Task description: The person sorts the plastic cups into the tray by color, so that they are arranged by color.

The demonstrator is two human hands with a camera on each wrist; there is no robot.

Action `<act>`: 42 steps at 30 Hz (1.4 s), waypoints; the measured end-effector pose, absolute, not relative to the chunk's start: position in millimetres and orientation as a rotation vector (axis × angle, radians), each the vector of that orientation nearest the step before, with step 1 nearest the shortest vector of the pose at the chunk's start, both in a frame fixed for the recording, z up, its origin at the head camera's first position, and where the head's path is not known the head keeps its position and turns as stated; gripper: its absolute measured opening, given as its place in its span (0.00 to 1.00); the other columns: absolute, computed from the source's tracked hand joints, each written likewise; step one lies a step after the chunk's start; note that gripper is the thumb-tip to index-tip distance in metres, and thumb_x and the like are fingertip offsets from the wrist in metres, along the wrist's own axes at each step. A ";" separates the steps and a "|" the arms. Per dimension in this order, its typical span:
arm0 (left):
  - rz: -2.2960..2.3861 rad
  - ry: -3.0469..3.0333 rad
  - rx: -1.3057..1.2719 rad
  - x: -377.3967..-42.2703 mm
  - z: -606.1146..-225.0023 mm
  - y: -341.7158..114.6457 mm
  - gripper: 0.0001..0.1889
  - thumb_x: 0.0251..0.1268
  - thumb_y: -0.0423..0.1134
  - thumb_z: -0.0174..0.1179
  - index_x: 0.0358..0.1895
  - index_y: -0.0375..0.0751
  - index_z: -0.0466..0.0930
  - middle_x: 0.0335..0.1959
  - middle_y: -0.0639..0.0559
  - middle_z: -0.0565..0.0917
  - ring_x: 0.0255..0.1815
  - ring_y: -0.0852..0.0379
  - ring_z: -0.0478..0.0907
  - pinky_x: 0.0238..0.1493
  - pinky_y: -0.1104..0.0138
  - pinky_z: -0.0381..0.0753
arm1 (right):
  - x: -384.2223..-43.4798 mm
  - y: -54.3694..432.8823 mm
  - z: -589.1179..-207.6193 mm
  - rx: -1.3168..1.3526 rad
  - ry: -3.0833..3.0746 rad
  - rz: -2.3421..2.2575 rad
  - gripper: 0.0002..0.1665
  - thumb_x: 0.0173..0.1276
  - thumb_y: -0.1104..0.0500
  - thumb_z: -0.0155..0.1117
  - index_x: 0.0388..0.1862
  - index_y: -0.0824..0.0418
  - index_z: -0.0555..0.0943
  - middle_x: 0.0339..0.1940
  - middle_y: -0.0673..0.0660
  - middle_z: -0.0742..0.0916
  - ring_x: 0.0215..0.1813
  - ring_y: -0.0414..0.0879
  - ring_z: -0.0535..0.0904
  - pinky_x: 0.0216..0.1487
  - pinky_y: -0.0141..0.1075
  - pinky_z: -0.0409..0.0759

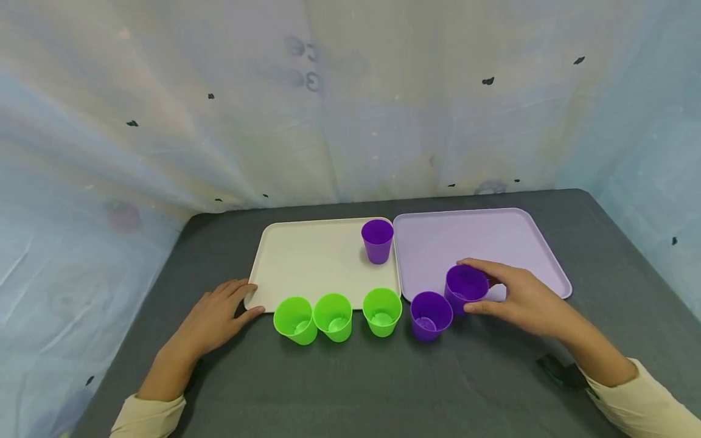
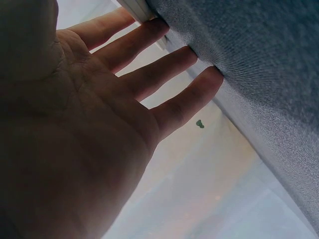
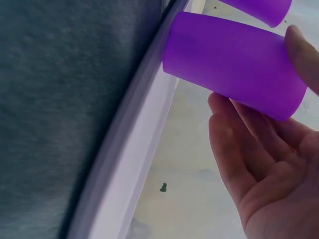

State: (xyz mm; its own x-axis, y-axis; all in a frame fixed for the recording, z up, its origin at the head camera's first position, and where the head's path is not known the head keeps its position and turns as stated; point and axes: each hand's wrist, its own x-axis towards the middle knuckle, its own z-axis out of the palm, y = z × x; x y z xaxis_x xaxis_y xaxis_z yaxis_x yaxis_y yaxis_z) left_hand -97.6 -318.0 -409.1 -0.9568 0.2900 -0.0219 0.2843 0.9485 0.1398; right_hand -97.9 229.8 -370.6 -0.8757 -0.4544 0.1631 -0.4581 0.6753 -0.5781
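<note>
Head view showed the right hand (image 1: 520, 298) at the near edge of the lavender tray (image 1: 465, 237), thumb and fingers clamped on opposite sides of a purple cup (image 1: 465, 287), close to its rim. We judged the step in hand to be handling that one cup, whether picking up or setting down we could not tell. The next move, we thought, called for a steady pinch and care around the second purple cup (image 1: 431, 317) just beside it. From the right wrist we saw the cup lying between thumb and fingers, its base pointing away from the palm near the tray's edge; whether it touched there, we could not tell. The left hand (image 1: 215, 315) held nothing, its fingers spread apart at the cream tray's (image 1: 312, 258) near left corner.
</note>
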 end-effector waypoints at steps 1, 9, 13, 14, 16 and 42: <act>0.211 3.061 0.449 -97.3 -409.5 -318.3 0.34 0.71 0.64 0.53 0.68 0.42 0.73 0.69 0.39 0.73 0.69 0.36 0.69 0.59 0.32 0.68 | -99.6 227.5 -369.3 0.783 -2.873 0.966 0.43 0.57 0.42 0.77 0.70 0.49 0.73 0.57 0.44 0.85 0.47 0.35 0.81 0.47 0.34 0.82; 0.208 3.061 0.438 -96.4 -410.3 -317.4 0.35 0.70 0.65 0.52 0.68 0.42 0.73 0.70 0.40 0.72 0.70 0.36 0.69 0.59 0.32 0.67 | -113.1 214.8 -352.6 0.818 -2.879 0.930 0.41 0.61 0.44 0.74 0.71 0.49 0.70 0.58 0.46 0.84 0.50 0.39 0.81 0.51 0.39 0.82; 0.205 3.061 0.425 -96.3 -409.3 -317.1 0.35 0.70 0.65 0.52 0.69 0.43 0.73 0.70 0.40 0.72 0.70 0.37 0.68 0.60 0.33 0.67 | -120.7 206.4 -340.2 0.862 -2.883 0.906 0.40 0.63 0.46 0.73 0.72 0.49 0.69 0.57 0.46 0.83 0.51 0.39 0.80 0.52 0.43 0.83; 0.206 3.061 0.424 -96.6 -409.0 -317.0 0.35 0.71 0.65 0.52 0.69 0.43 0.73 0.70 0.40 0.72 0.70 0.37 0.68 0.60 0.33 0.67 | -122.6 204.3 -337.1 0.874 -2.881 0.900 0.40 0.63 0.46 0.73 0.71 0.50 0.69 0.57 0.46 0.83 0.51 0.39 0.80 0.51 0.42 0.83; 0.210 3.065 0.427 -96.9 -408.3 -316.7 0.35 0.71 0.65 0.52 0.68 0.43 0.73 0.70 0.40 0.72 0.70 0.36 0.68 0.60 0.32 0.67 | -126.3 200.0 -331.1 0.891 -2.882 0.898 0.39 0.62 0.46 0.73 0.70 0.50 0.70 0.55 0.45 0.84 0.50 0.39 0.80 0.51 0.41 0.83; 0.228 3.068 0.435 -97.5 -411.8 -317.4 0.35 0.70 0.66 0.52 0.68 0.44 0.73 0.70 0.41 0.72 0.70 0.37 0.68 0.60 0.32 0.67 | -156.1 150.9 -299.1 1.021 -2.939 0.970 0.43 0.59 0.46 0.76 0.72 0.50 0.69 0.56 0.44 0.83 0.57 0.42 0.80 0.54 0.45 0.81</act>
State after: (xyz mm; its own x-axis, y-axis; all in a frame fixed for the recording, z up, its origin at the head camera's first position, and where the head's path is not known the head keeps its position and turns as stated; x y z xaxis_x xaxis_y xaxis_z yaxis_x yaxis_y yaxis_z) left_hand -97.5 -317.4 -411.8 -0.9603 0.2787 -0.0132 0.2737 0.9501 0.1493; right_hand -156.1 150.9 -299.1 -0.7974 -0.5980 0.0805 -0.5283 0.6276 -0.5719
